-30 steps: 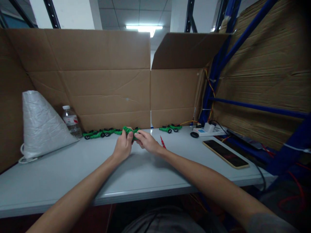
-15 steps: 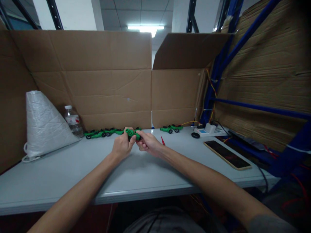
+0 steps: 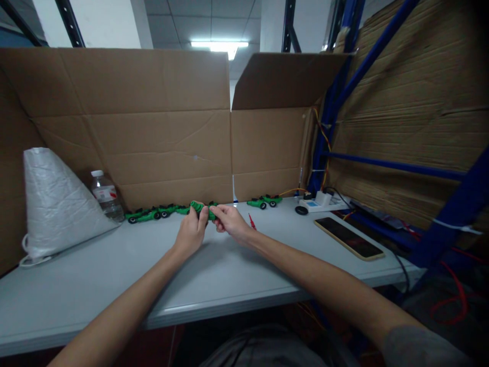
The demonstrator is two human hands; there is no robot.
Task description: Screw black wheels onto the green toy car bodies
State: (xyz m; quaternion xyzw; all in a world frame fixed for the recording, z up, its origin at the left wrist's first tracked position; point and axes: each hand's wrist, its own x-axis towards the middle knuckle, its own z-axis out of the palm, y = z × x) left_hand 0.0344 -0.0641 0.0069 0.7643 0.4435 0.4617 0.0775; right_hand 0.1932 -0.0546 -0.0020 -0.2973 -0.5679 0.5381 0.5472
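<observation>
My left hand (image 3: 191, 230) is closed around one end of a green plastic toy part (image 3: 198, 206), thumb along its near side. The part looks rounded and ridged, and my fingers cover much of it. From the other side my right hand (image 3: 230, 222) pinches the same part's right end. Both hands are held just above the white table (image 3: 244, 275), close together. Behind them stands a row of green toy cars (image 3: 147, 214) with black wheels. A small red pointed piece (image 3: 252, 221) lies beside my right wrist.
Two more green cars (image 3: 264, 202) stand at the back right. Further right are a power strip (image 3: 324, 202), a round black disc (image 3: 301, 210) and a phone (image 3: 348, 238). A white bag (image 3: 63, 209) and a water bottle (image 3: 107, 196) stand left. Cardboard walls (image 3: 171, 142) enclose the back.
The camera view has turned slightly right, so the scene sits further left. Both hands keep hold of the green part, which has tilted a little between them.
</observation>
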